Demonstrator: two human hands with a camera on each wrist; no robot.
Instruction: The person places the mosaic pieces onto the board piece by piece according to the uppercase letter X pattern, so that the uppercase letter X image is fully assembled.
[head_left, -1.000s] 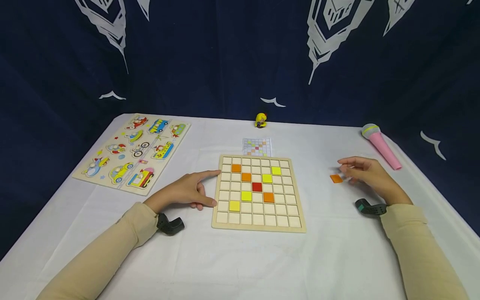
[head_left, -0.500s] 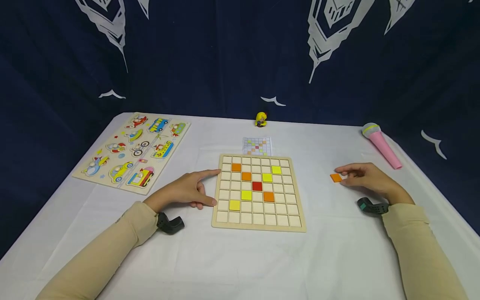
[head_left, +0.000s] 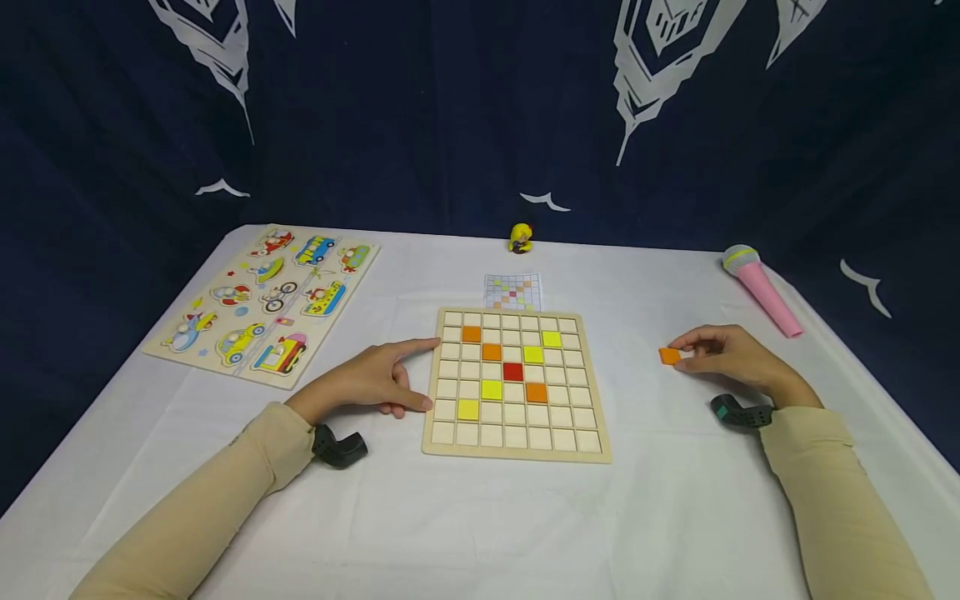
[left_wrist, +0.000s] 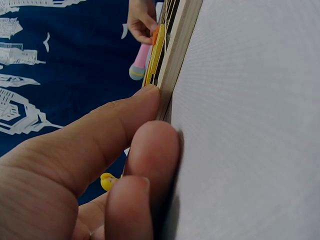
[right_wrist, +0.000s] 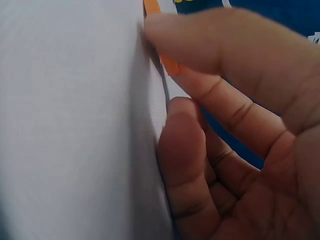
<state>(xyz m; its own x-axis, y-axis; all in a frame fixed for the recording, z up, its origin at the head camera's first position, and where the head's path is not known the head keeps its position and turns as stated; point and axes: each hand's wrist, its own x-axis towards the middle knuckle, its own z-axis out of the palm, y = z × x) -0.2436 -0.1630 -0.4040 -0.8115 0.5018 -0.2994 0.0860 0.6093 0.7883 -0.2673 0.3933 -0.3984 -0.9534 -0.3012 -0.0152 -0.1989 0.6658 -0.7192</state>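
A wooden grid board [head_left: 517,457] lies at the middle of the white table, with orange, yellow and red tiles in some of its squares. Against its left edge rest the spread forefinger and thumb of my left hand [head_left: 375,379]; the other fingers are folded under. To the right of the board, my right hand [head_left: 731,358] pinches a square orange tile [head_left: 669,356] between thumb and forefinger. In the right wrist view the orange tile [right_wrist: 170,66] stands tilted close to the tablecloth, partly covered by the thumb.
Behind the board lies a small printed grid card [head_left: 512,292], with a yellow figurine [head_left: 521,238] farther back. A vehicle picture puzzle [head_left: 262,304] occupies the left side. A pink toy microphone [head_left: 763,292] lies beyond my right hand.
My right hand has closed thumb and forefinger on the orange tile, which now tilts up from the table. The left hand keeps its place at the board.
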